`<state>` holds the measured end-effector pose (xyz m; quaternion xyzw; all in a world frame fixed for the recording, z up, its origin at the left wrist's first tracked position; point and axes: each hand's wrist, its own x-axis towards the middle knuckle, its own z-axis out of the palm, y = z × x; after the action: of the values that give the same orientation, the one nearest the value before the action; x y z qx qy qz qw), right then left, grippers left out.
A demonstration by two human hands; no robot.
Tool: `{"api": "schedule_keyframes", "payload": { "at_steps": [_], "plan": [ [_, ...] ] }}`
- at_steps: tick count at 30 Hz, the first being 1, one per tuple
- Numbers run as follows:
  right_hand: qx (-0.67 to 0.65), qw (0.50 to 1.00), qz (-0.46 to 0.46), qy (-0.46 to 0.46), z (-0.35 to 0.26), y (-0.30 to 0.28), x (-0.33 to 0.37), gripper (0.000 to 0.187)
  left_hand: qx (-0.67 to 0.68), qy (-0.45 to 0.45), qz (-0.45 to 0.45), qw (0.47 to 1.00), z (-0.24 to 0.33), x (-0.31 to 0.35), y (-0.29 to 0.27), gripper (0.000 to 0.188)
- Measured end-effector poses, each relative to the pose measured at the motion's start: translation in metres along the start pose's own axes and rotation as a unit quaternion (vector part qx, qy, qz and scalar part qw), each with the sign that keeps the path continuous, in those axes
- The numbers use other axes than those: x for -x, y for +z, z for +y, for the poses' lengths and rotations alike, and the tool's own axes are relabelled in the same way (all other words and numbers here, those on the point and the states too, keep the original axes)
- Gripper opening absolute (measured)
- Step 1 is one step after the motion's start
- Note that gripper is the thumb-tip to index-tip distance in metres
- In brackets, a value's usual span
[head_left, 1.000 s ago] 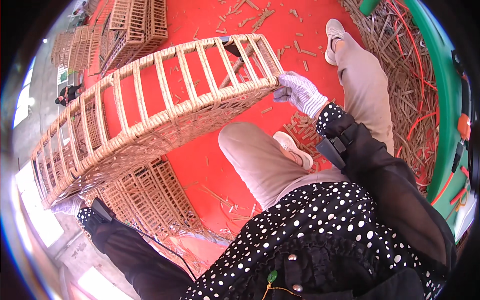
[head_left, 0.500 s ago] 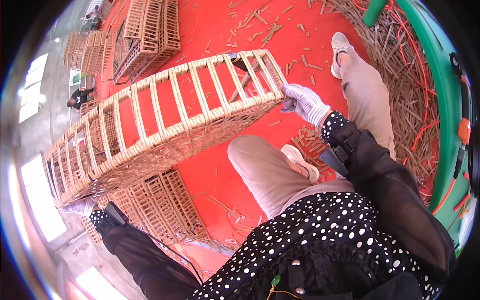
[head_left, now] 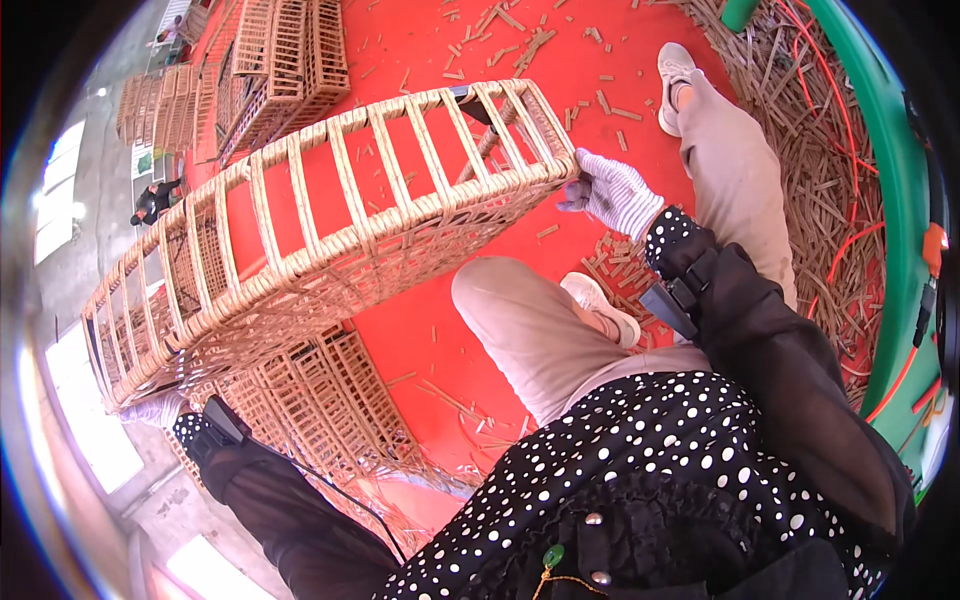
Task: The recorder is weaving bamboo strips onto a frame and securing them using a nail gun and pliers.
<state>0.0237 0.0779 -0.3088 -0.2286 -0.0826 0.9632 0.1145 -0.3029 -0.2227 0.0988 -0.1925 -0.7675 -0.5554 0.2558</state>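
A long, shallow wicker rack [head_left: 415, 215], with wrapped slats along its edge and a lattice face, is held up at a slant in front of me. My right hand [head_left: 618, 193], in a striped white glove, grips its right end near the corner. At the rack's lower left end, my left hand [head_left: 158, 410], also gloved, holds the corner from beneath; most of its fingers are hidden. The rack hangs above the red floor, clear of my bent knee.
Similar wicker racks [head_left: 310, 400] lie beneath the held one, and more stacked racks [head_left: 290, 60] stand at the far left. Wood offcuts [head_left: 800, 190] pile up at right beside a green rim [head_left: 880, 150] and orange cords. A person [head_left: 153, 202] is at far left.
The rack has shifted slightly up and left in the view, with both hands still at its ends. My right hand's fingers have moved a little around the corner.
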Motion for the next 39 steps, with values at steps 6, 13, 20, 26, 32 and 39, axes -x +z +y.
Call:
{"api": "schedule_keyframes", "payload": {
  "at_steps": [6, 13, 20, 26, 32, 39],
  "plan": [
    [0.059, 0.998, 0.013, -0.030, 0.002, 0.001, -0.003, 0.017, -0.006, 0.045, 0.026, 0.999, -0.003, -0.007, -0.007, 0.094],
    [0.027, 0.989, 0.130, -0.064, -0.006, -0.001, -0.004, 0.031, -0.132, 0.117, 0.025, 0.984, -0.024, -0.050, 0.001, 0.073],
    [0.106, 0.976, 0.182, -0.060, 0.011, -0.027, 0.007, 0.016, -0.423, 0.157, 0.055, 0.891, -0.025, -0.080, 0.056, 0.065],
    [-0.048, 0.966, 0.253, -0.003, 0.021, -0.037, -0.007, 0.032, -0.457, 0.274, 0.033, 0.846, -0.020, -0.068, 0.068, 0.033],
    [-0.029, 0.970, 0.241, 0.022, 0.006, -0.054, -0.029, 0.032, -0.269, 0.195, -0.009, 0.943, -0.013, -0.058, 0.073, 0.028],
    [-0.024, 0.970, 0.235, 0.052, 0.004, -0.049, -0.028, 0.036, -0.493, 0.322, 0.034, 0.808, -0.042, -0.113, 0.044, 0.046]
  ]
}}
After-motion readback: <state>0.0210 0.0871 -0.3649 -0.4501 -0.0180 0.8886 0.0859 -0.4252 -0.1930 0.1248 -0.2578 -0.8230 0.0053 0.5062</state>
